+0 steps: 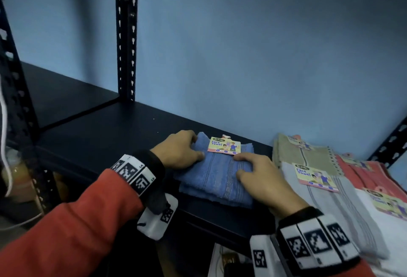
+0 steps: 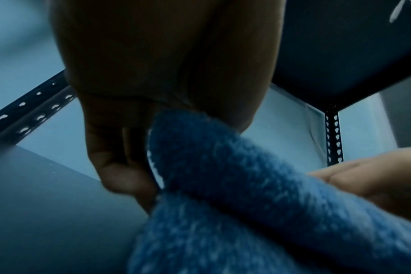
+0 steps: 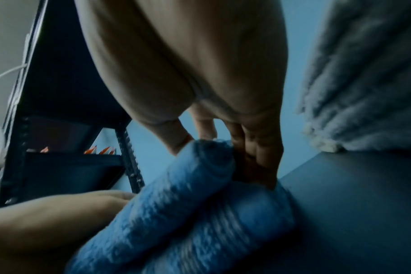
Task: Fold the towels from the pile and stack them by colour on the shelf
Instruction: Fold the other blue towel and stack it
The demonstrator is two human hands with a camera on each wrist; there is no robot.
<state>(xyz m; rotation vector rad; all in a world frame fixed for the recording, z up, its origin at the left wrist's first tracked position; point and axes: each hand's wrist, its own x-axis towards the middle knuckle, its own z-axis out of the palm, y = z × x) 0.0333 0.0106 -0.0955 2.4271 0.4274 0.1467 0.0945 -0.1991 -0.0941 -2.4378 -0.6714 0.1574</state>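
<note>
A blue towel [image 1: 217, 175] with thin paler stripes was seen on the dark navy shelf [image 1: 105, 135]. A pink-edged, pale yellow label [image 1: 224, 145] printed in blue and purple was carried at its 12 o'clock edge. At 3 o'clock of the blue towel, a grey towel [image 1: 343, 210] with fine darker stripes was laid, a beige towel [image 1: 308, 157] at 1 o'clock, a coral towel [image 1: 365, 175] further toward 3 o'clock, and a white towel [image 1: 387, 241] at 4 o'clock. Black-and-white square-patterned bands [image 1: 132, 172] were worn over red-orange sleeves [image 1: 72, 228]. The wall [image 1: 253, 56] was pale blue. The posts [image 1: 126, 34] were dark navy, punched with pale holes.
</note>
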